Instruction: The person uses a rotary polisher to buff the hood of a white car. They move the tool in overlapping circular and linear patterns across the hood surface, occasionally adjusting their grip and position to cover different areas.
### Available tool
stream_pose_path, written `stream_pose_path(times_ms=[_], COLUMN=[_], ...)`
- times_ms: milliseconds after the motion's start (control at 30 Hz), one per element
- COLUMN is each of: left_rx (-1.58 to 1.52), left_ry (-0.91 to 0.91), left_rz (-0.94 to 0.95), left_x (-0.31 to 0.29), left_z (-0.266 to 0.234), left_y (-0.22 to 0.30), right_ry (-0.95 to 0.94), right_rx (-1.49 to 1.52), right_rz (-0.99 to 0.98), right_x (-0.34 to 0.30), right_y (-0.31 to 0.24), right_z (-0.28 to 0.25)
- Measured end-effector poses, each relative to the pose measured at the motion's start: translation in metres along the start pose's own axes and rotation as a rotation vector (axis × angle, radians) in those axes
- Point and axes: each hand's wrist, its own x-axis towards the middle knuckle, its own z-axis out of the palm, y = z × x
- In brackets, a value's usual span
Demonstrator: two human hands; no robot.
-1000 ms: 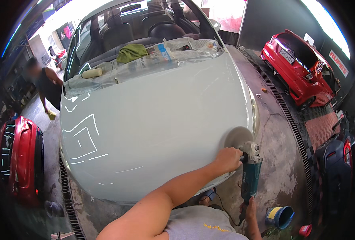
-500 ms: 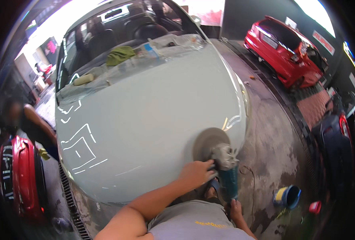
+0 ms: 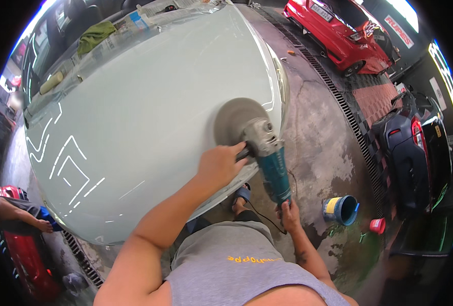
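Observation:
A rotary polisher (image 3: 274, 166) with a teal body and grey metal head is in both my hands. Its broad round pad (image 3: 230, 122), blurred as if spinning, lies against the pale grey-white car hood (image 3: 134, 112) near the front right edge. My left hand (image 3: 220, 164) is closed around the black side handle by the head. At the rear end of the body, my right hand (image 3: 290, 216) wraps the grip. A dark cord (image 3: 265, 217) trails from there toward the floor.
Masking sheets (image 3: 91, 58) cover the windshield base, with a green cloth (image 3: 96, 36) on top. Right of me stand a blue bucket (image 3: 333, 217) and a small red tub (image 3: 377, 226). A red car (image 3: 338, 41) and a dark car (image 3: 405, 148) are beyond. Another person's arm (image 3: 25, 217) shows at left.
The view has shifted, so the hood and polisher appear higher and farther left. Both hands stay on the polisher, its pad still on the hood's right side. The other person now appears lower.

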Motion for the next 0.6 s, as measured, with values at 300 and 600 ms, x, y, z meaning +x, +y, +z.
stream_pose_path(times_ms=[300,600], left_rx=[-0.041,-0.090], left_ry=[0.144,0.047], left_rz=[0.054,0.020], left_x=[0.207,0.160], left_z=[-0.036,-0.020], left_y=[0.016,0.029], right_ry=[0.035,0.017], right_rx=[-0.138,-0.112], right_rz=[0.013,0.076], right_x=[0.157,0.135], right_y=[-0.156,-0.098], right_z=[-0.073,-0.083])
